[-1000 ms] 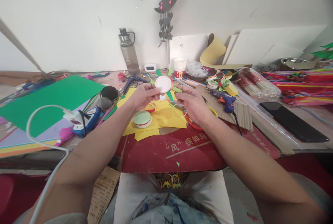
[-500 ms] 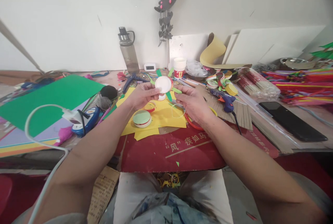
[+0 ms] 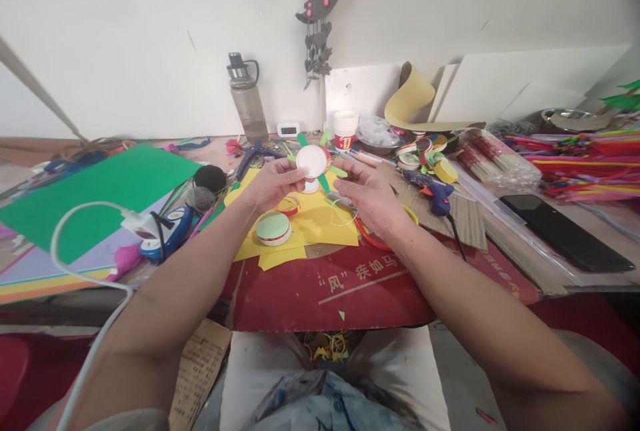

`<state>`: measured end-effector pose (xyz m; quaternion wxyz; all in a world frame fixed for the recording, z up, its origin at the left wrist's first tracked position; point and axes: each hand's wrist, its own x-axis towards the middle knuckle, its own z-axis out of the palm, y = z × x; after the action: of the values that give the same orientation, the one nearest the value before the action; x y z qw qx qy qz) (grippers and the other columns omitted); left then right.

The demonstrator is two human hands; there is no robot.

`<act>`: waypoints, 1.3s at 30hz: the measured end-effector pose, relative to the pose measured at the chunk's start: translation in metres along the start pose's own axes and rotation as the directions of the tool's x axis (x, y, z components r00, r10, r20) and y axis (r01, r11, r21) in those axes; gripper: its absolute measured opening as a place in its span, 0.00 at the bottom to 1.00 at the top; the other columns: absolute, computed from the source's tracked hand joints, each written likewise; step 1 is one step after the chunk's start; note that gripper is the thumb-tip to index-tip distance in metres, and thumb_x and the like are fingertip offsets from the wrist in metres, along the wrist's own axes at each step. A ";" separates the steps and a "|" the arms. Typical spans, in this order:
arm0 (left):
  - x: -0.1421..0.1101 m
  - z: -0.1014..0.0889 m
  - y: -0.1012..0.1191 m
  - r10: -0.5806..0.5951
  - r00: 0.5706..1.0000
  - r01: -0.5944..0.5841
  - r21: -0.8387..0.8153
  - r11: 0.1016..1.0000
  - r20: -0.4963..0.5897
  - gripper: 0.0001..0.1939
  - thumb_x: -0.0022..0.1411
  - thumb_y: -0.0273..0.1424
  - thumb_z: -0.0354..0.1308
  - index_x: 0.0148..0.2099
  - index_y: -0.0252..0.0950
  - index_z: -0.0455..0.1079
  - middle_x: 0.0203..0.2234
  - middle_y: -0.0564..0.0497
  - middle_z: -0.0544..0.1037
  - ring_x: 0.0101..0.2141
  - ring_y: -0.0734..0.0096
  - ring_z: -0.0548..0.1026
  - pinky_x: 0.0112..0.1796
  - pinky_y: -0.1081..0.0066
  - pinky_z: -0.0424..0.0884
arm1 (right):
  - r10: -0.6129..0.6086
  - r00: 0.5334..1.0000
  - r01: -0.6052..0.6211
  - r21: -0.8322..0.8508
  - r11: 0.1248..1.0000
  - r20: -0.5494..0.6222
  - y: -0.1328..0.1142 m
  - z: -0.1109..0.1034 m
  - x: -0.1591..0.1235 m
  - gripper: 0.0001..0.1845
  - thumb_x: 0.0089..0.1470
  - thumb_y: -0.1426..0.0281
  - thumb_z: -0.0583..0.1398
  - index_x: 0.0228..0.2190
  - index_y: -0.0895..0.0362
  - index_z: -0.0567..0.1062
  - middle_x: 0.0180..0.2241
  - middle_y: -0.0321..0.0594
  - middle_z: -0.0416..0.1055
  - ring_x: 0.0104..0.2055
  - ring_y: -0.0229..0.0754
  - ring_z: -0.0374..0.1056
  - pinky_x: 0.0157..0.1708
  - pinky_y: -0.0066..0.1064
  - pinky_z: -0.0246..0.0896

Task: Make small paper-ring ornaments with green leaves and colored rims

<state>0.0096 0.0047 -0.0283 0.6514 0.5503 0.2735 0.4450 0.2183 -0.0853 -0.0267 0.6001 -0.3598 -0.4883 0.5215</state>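
My left hand [image 3: 277, 182] pinches the edge of a round white paper cup bottom [image 3: 311, 161] with a red rim. Green paper strips [image 3: 324, 183] stick out around it like petals. Close by on the right is my right hand [image 3: 367, 189], its thumb and fingers apart around the tip of one strip; no grip on it shows. Below them, yellow paper sheets [image 3: 320, 234] lie on a dark red cardboard [image 3: 280, 297]. On the yellow paper sit a round piece with a pale green top [image 3: 273, 227] and a cut red-and-yellow ring [image 3: 289, 205].
A blue glue gun [image 3: 439, 199] lies right of my hands, a phone [image 3: 565, 231] further right. Behind stand stacked paper cups [image 3: 345, 129] and a water bottle [image 3: 249, 104]. Green card [image 3: 100, 197] and a white cable [image 3: 54, 244] are at left.
The cup bottom with its green strips has shifted slightly left and tilted in my left hand. My right fingers have parted at the right-hand strip.
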 end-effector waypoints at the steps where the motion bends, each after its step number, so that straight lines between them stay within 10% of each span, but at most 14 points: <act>1: 0.000 0.000 0.000 0.000 1.000 0.000 0.000 1.000 0.002 0.25 0.41 0.39 0.85 0.34 0.29 0.80 0.24 0.48 0.82 0.25 0.75 0.79 0.32 0.74 0.75 | 0.002 1.000 -0.002 0.004 1.000 0.004 0.000 0.000 0.000 0.21 0.43 0.66 0.75 0.42 0.51 0.82 0.35 0.32 0.78 0.36 0.38 0.70 0.42 0.35 0.68; 19: -0.001 0.002 0.000 -0.019 1.000 0.019 0.032 0.999 0.011 0.27 0.37 0.40 0.86 0.36 0.30 0.82 0.27 0.50 0.83 0.26 0.78 0.78 0.30 0.75 0.74 | 0.025 0.998 -0.028 0.068 0.997 0.049 -0.003 0.003 0.000 0.13 0.40 0.66 0.74 0.25 0.53 0.75 0.26 0.32 0.68 0.30 0.36 0.58 0.33 0.33 0.56; 39: -0.001 0.001 0.000 0.006 1.000 -0.006 0.032 0.999 0.013 0.24 0.42 0.40 0.85 0.35 0.30 0.81 0.24 0.50 0.82 0.24 0.77 0.77 0.30 0.75 0.73 | 0.047 0.998 -0.049 0.024 0.999 0.049 -0.002 0.004 -0.002 0.11 0.42 0.66 0.70 0.31 0.52 0.76 0.33 0.34 0.72 0.38 0.41 0.65 0.44 0.39 0.63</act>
<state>0.0103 0.0028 -0.0286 0.6430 0.5644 0.2745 0.4390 0.2151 -0.0881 -0.0244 0.5797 -0.3510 -0.4875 0.5505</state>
